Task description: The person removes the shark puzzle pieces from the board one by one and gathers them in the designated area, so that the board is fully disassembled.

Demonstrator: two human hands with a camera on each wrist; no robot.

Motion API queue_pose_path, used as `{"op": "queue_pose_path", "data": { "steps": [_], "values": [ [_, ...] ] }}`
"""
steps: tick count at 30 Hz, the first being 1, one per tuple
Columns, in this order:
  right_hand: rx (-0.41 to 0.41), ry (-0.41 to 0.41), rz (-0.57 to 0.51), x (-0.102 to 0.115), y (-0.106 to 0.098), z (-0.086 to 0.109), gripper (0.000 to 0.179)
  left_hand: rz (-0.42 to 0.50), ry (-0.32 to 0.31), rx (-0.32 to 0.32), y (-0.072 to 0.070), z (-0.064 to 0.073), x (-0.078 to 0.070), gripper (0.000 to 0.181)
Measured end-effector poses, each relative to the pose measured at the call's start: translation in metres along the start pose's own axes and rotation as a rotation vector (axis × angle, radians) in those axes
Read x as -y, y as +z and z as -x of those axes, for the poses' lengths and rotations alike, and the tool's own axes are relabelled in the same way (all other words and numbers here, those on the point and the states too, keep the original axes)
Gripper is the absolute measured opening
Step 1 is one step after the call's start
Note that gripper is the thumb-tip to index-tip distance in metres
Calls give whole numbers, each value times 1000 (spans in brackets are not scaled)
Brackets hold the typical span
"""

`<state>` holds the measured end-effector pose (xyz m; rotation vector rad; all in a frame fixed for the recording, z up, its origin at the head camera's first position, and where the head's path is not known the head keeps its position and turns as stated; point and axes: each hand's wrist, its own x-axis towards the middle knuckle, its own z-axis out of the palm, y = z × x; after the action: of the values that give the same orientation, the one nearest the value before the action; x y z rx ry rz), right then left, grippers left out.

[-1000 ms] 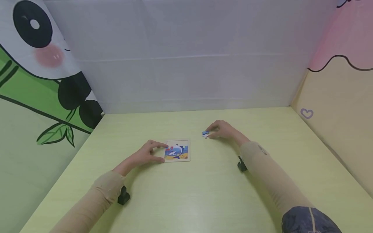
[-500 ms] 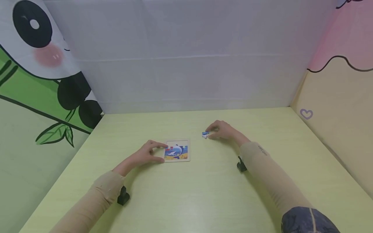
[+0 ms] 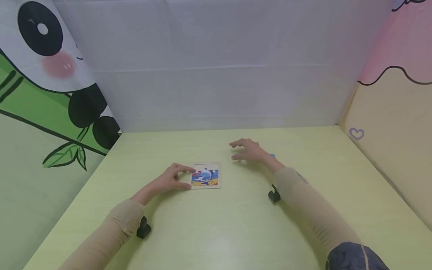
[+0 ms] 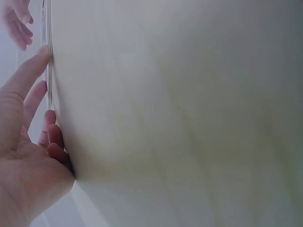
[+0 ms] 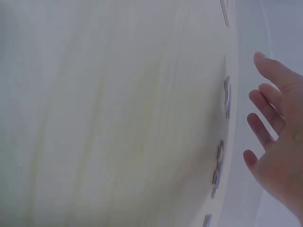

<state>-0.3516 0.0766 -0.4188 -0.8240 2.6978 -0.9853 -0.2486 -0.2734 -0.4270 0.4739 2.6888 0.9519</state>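
Note:
My left hand [image 3: 170, 178] touches the left edge of a square puzzle board [image 3: 218, 174], index finger at its upper left and thumb at the lower left corner. A dolphin and sandy seabed fill the board's lower part; the upper strip is pale. To the right and farther back, my right hand [image 3: 249, 151] hovers low with fingers spread, holding nothing. One puzzle piece [image 3: 239, 160] peeks out below its thumb, mostly hidden. Another, blue piece [image 3: 272, 155] shows just past the wrist. The right wrist view catches loose pieces [image 5: 218, 165] edge-on, apart from the fingers.
A pale wood-look table [image 3: 216, 225] runs back to a grey cloth wall [image 3: 216, 75]. Printed cloths flank it left and right. A small black wrist camera [image 3: 143, 227] hangs under the left sleeve, another camera [image 3: 274, 194] under the right.
My right hand has spread its fingers and shifted left over the puzzle piece it was at. The blue piece now shows behind its wrist. My left hand stays at the board.

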Motion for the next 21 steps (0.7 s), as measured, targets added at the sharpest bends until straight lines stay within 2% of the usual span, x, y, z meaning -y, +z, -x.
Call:
{"op": "queue_pose_path", "data": {
  "steps": [5,10,16,21],
  "values": [
    [-32,-56,-14,14,15,-4,58,3,6,1,-1,1,-1,61],
    [-30,-98,-11,26,29,-2,57,4,-20,7,-1,2,-2,60],
    [28,-84,7,44,44,3,53,-8,-26,7,-2,3,-3,60],
    [104,-88,88,58,53,6,50,-4,-22,9,-2,3,-4,60]
  ]
}}
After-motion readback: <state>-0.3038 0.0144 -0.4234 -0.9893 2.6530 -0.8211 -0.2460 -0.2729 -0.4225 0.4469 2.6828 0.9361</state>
